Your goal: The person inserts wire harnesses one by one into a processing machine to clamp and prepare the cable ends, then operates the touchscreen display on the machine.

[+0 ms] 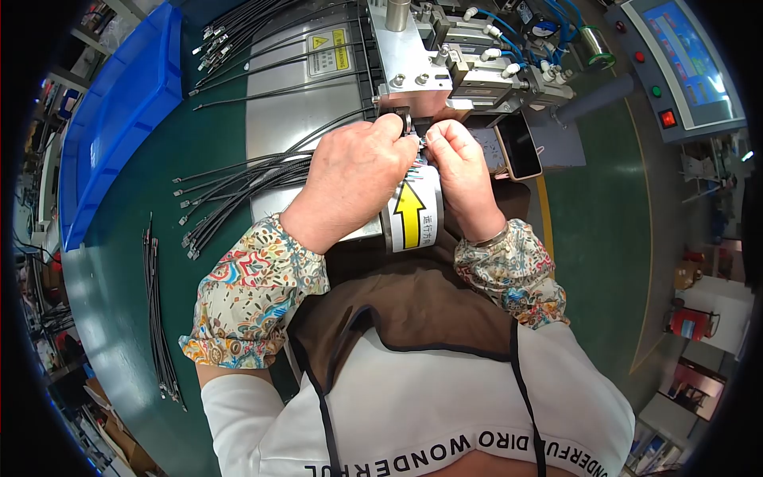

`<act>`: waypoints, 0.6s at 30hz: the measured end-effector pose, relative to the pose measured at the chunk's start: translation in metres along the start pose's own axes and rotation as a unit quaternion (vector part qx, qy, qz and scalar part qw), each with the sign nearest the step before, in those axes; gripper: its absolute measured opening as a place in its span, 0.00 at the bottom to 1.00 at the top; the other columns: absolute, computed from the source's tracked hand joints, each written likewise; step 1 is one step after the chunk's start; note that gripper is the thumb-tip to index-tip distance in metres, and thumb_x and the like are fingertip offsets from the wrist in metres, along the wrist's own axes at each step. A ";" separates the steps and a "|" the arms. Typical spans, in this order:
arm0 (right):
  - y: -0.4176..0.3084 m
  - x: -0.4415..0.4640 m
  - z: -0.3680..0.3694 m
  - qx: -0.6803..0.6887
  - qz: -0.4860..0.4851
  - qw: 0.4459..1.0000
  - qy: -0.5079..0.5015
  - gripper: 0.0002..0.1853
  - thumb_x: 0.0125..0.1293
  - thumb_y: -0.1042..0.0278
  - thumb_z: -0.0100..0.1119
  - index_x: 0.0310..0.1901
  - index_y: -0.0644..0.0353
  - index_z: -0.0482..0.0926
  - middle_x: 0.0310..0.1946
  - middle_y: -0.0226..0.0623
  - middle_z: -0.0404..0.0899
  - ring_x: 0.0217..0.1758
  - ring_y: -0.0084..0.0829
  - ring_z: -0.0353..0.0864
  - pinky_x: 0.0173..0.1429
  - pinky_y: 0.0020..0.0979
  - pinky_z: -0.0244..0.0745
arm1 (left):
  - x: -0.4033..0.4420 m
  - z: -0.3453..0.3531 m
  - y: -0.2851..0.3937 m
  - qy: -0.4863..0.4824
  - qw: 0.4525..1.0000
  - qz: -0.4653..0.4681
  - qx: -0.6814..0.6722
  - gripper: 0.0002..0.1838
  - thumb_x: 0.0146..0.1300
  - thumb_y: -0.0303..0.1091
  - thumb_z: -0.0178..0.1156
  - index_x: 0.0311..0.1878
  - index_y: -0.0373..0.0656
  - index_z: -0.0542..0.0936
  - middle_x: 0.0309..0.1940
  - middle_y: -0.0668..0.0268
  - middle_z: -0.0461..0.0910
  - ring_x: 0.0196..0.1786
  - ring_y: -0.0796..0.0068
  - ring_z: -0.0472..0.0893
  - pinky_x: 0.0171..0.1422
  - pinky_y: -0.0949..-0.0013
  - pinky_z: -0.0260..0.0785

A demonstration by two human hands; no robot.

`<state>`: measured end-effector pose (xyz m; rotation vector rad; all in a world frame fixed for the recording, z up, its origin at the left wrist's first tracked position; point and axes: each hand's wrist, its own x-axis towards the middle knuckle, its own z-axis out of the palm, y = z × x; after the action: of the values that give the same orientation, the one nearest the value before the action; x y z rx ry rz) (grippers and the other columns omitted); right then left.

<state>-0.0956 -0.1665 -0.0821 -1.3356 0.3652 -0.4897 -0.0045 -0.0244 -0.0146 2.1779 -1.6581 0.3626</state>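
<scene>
Head view: well off to the left of the hands, a long blue tray sits on the green surface, its walls and part of its floor in view. Beyond the hands, loose black cables fan across a metal cover with a yellow warning label. Nearer, a thicker cable bundle reaches out left from behind the left hand, its ends overhanging the cover's left edge. A slim cable bunch lies apart on the surface, with open green room between it and the tray.

Right of the hands, a phone rests just beside the machine; the control panel stands farther right. The cover's near end, by a white label with a yellow arrow, comes close to the person's apron.

Both hands are together at the machine's front, fingers closed. The right hand pinches the small coloured wires near their tips; the left hand is curled, its fingertips closed on them too — exactly how much each holds is hidden. These wires sit between the hands, just above the arrow label.
</scene>
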 end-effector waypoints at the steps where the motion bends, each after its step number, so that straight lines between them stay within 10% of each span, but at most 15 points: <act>1: -0.001 0.000 0.001 0.000 0.001 1.000 0.001 0.06 0.72 0.71 0.53 0.36 0.60 0.73 0.26 0.21 0.70 0.29 0.13 0.64 0.34 0.20 0.64 | 0.000 0.000 -0.001 0.004 1.000 0.003 -0.002 0.08 0.56 0.30 0.61 0.39 0.48 0.84 0.26 0.66 0.71 0.29 0.67 0.79 0.31 0.63 0.72; 12: 0.000 0.000 -0.002 -0.088 -0.040 0.995 0.024 0.08 0.72 0.69 0.56 0.35 0.63 0.76 0.28 0.24 0.75 0.30 0.13 0.69 0.34 0.20 0.68 | -0.030 -0.004 -0.034 0.022 1.000 0.018 -0.005 0.05 0.58 0.29 0.60 0.38 0.45 0.82 0.31 0.66 0.74 0.32 0.66 0.81 0.34 0.63 0.73; 18: -0.041 -0.013 0.011 -0.301 -0.217 0.929 0.008 0.08 0.57 0.79 0.65 0.39 0.65 0.79 0.32 0.36 0.80 0.29 0.26 0.78 0.36 0.27 0.74 | -0.018 -0.005 -0.035 0.065 0.995 -0.051 -0.051 0.06 0.57 0.26 0.59 0.38 0.44 0.82 0.35 0.65 0.77 0.34 0.60 0.81 0.37 0.59 0.74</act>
<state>-0.1062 -0.1563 -0.0404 -2.0306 0.2362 -0.7965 0.0245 0.0020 -0.0225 2.1055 -1.4583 0.3742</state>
